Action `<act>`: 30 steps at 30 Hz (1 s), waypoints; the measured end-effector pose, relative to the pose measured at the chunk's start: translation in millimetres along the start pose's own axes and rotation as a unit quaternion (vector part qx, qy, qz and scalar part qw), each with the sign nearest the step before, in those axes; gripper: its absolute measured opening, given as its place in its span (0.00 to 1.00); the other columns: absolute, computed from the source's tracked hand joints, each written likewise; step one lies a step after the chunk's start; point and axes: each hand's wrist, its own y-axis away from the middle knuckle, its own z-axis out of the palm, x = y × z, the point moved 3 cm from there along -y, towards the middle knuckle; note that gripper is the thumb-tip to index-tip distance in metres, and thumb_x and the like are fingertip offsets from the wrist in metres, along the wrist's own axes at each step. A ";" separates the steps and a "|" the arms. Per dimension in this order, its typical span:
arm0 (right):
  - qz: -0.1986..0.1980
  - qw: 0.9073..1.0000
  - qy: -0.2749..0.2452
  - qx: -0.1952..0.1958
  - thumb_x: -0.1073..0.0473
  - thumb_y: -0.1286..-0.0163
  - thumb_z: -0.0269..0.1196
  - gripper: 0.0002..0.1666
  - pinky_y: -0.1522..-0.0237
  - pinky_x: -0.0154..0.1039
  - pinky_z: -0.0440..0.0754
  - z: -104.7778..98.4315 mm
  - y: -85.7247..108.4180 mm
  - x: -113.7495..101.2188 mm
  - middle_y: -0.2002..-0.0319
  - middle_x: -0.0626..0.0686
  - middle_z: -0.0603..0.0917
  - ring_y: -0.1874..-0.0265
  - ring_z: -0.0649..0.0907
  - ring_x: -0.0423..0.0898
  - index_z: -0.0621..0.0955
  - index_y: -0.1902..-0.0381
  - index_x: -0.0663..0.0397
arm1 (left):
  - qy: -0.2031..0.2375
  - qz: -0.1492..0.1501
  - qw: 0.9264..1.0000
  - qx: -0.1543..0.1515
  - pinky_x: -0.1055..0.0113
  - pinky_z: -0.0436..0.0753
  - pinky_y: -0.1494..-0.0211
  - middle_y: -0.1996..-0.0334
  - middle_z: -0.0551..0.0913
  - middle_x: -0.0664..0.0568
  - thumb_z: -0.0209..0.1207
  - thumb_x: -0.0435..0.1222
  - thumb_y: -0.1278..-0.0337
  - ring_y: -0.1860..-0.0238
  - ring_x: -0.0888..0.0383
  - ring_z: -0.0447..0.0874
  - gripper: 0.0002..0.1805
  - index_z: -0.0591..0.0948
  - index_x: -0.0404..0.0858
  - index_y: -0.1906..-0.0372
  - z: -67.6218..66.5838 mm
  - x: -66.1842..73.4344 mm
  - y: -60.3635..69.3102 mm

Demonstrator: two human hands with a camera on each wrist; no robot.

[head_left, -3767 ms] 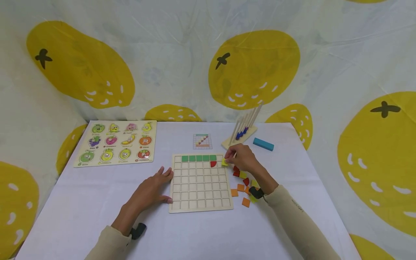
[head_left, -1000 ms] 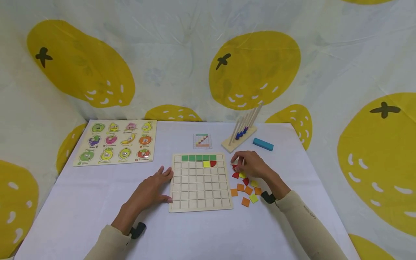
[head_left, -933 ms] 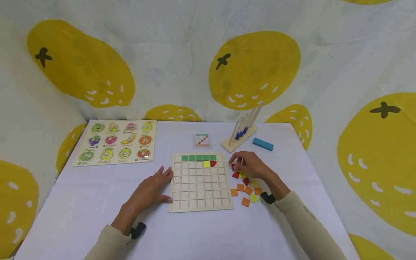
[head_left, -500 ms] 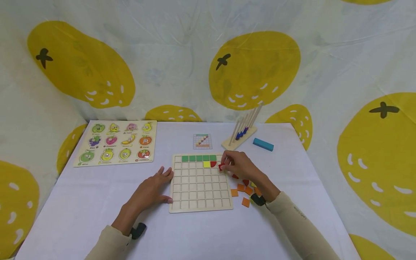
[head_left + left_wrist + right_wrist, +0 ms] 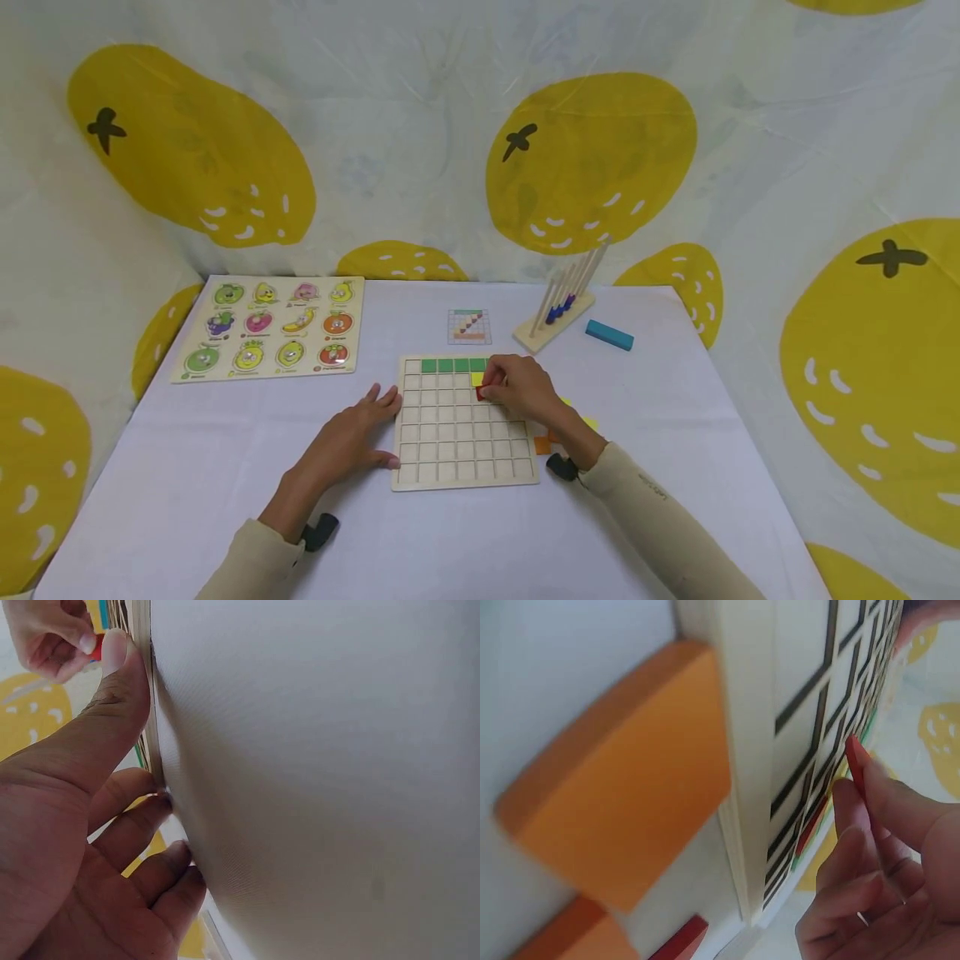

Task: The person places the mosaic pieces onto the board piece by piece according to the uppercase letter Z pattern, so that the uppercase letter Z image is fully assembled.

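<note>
A wooden grid board (image 5: 427, 442) lies on the table, with green square tiles (image 5: 445, 366) along its top row. In the row below is a yellow square tile (image 5: 476, 379), partly covered by fingers. My right hand (image 5: 523, 387) pinches a red quarter-circle tile (image 5: 481, 393) between thumb and fingers, over the third row under the yellow one. In the right wrist view this red tile (image 5: 856, 766) stands tilted above the grid, and another red tile (image 5: 811, 826) lies in the board. My left hand (image 5: 348, 437) rests against the board's left edge, thumb and fingers spread.
Loose tiles lie right of the board, among them an orange square tile (image 5: 542, 446); my forearm hides some. Behind are a pattern card (image 5: 469, 327), a peg stand (image 5: 536, 335) with blue pieces and a teal block (image 5: 609, 335). A fruit puzzle (image 5: 270, 329) lies back left.
My right hand has left the yellow tile in the second row, picked a red tile from the loose pieces and carried it left over the board. The left hand has stayed in place.
</note>
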 end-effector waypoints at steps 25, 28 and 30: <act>-0.009 0.999 0.048 0.007 0.54 0.33 0.76 0.03 0.64 0.39 0.76 -1.6 -0.8 -5.9 0.68 0.41 0.84 0.67 0.79 0.43 0.90 0.64 0.39 | -0.004 0.004 1.000 0.004 0.33 0.71 0.23 0.17 0.64 0.51 0.85 0.49 0.64 0.14 0.41 0.54 0.61 0.67 0.43 0.19 1.8 0.5 0.5; -0.006 1.000 0.016 0.027 0.54 0.32 0.76 0.02 0.66 0.39 0.77 -11.4 0.9 5.3 0.68 0.42 0.85 0.67 0.79 0.44 0.91 0.62 0.40 | -0.004 0.004 1.000 0.004 0.33 0.71 0.23 0.17 0.64 0.51 0.85 0.49 0.63 0.14 0.41 0.54 0.61 0.67 0.43 0.19 1.6 0.9 0.8; 0.001 0.999 0.003 0.032 0.54 0.31 0.76 0.04 0.67 0.39 0.76 -19.2 2.4 13.7 0.68 0.43 0.85 0.67 0.79 0.45 0.91 0.60 0.41 | -0.007 0.003 1.000 0.005 0.33 0.71 0.23 0.17 0.64 0.51 0.85 0.50 0.63 0.14 0.41 0.54 0.61 0.67 0.44 0.19 1.3 1.0 1.3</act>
